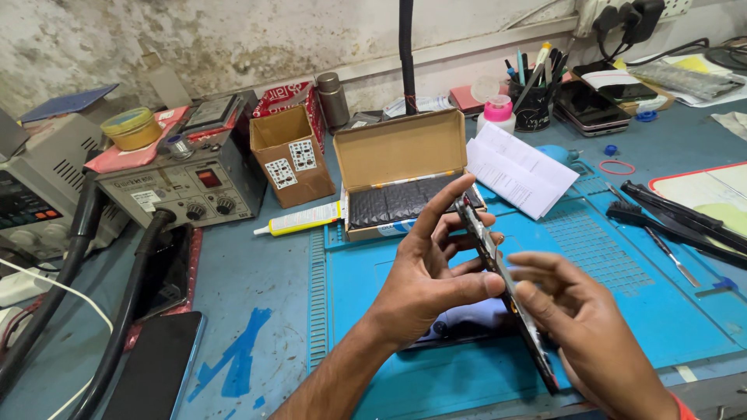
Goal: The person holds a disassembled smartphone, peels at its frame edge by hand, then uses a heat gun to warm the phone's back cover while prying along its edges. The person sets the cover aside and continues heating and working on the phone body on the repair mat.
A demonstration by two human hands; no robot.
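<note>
Work in hand: a dismantled phone [506, 292] is held edge-on above the blue work mat [622, 311], tilted so its long axis runs from 11 o'clock down to 5 o'clock.

Left hand [432, 276]: fingers closed around the upper half of the phone, thumb pressed against the near edge, index finger extended along the far side toward 1 o'clock.

Right hand [583, 334]: fingers curled about the lower half from the 4 o'clock side, fingertips meeting the edge just beside the left thumb.

Status, judged from this view: the unit appears already opened, since a thin edge with exposed parts shows rather than a sealed body; which panel has been removed cannot be told from the edge-on angle. Both hands grip it, so inspection or seating of a part seems under way, not finished.

Surroundings:
- An open cardboard box [401, 167] holding dark flat parts lies at 12 o'clock of the hands.
- A glue tube [299, 219] rests at 10 o'clock, untouched.
- A folded paper leaflet [517, 167] sits at 1 o'clock.
- Black-handled tools [677, 218] lie at 3 o'clock, well apart.
- A dark flat piece [467, 330] lies on the mat beneath the hands.
</note>
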